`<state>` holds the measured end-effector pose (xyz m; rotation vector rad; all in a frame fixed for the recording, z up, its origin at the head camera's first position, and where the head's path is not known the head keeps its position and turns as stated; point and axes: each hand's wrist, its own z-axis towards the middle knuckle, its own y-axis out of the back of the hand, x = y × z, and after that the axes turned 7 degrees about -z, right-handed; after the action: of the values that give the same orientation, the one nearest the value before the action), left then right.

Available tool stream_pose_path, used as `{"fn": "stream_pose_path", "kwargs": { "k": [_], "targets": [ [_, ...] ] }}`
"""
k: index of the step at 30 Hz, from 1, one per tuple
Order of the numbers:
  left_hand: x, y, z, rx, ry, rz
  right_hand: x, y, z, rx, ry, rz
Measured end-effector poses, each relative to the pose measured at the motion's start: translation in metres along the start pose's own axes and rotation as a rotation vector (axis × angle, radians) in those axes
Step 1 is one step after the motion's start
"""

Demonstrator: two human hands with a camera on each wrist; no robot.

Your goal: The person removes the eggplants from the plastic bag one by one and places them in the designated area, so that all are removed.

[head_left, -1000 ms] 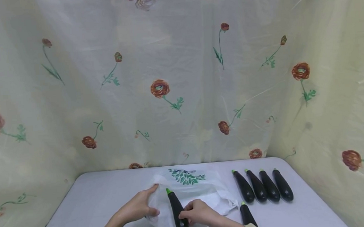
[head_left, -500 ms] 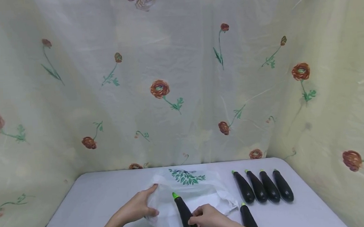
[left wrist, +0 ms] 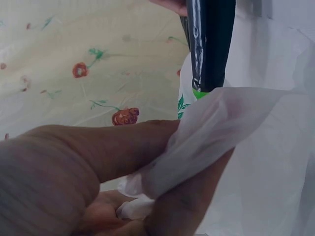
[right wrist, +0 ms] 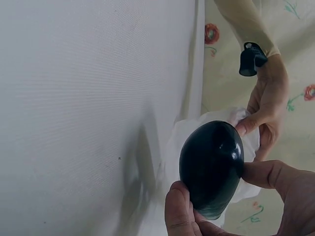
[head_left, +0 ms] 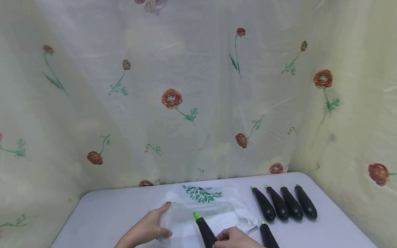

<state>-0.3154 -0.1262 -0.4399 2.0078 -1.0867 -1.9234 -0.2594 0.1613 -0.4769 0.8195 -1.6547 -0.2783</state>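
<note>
A glossy black eggplant point(head_left: 207, 235) with a green tip is in my right hand point(head_left: 238, 243), which pinches it near its rounded thick end. Its green tip points away from me, over the white plastic bag point(head_left: 188, 240). My left hand point(head_left: 150, 227) holds the left edge of the bag's mouth, thumb and fingers apart with the thin film around them. In the left wrist view, the eggplant point(left wrist: 211, 44) stands beyond the film and its tip is partly hidden by it. The right wrist view shows the thick end of the eggplant point(right wrist: 211, 167) between thumb and fingers.
Several more eggplants point(head_left: 278, 202) lie in a row at the table's back right. Another eggplant point(head_left: 269, 239) lies nearer, right beside my right forearm. The white table point(head_left: 121, 200) ends at a flower-printed curtain point(head_left: 211, 112). Green leaves point(head_left: 202, 194) are printed on the bag's far part.
My right hand has drawn the eggplant toward me and to the right, its tip tilting further left. The left hand stays on the bag. The head view shifts slightly.
</note>
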Motion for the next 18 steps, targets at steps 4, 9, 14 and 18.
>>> {"fn": "stream_pose_path", "kwargs": {
  "k": [4, 9, 14, 18],
  "targets": [
    [0.001, 0.0, 0.0, -0.002, 0.002, -0.011, -0.003, 0.002, -0.002, -0.011, -0.006, -0.01],
    [0.001, -0.001, 0.0, -0.002, -0.006, -0.01, -0.006, 0.009, -0.008, -0.017, -0.042, -0.005],
    [0.002, -0.001, 0.0, 0.0, -0.018, 0.001, -0.005, 0.019, -0.017, -0.039, -0.021, 0.011],
    [0.001, -0.001, -0.001, 0.0, -0.034, 0.028, -0.008, 0.026, -0.024, -0.044, -0.024, 0.014]
  ]
}}
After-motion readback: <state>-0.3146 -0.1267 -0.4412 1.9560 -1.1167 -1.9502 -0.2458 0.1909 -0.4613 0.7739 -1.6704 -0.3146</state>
